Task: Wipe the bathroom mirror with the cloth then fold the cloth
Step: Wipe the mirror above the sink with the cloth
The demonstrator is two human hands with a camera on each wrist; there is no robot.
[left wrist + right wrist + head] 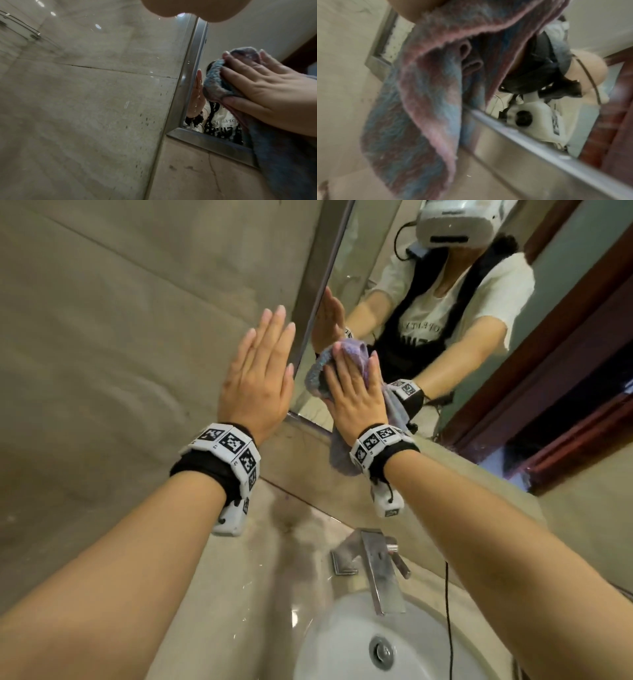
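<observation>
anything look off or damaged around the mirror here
Minor things only: a thin crack runs down the beige wall tile below the metal-framed mirror, and droplets speckle the glass by that frame. The blue-and-pink fluffy cloth is bunched under the right hand.

A bunched blue-and-pink cloth (322, 371) lies pressed against the metal-framed mirror (394, 285), its tail hanging below the frame.

Both grips flat: L (262, 378), R (356, 395).
</observation>
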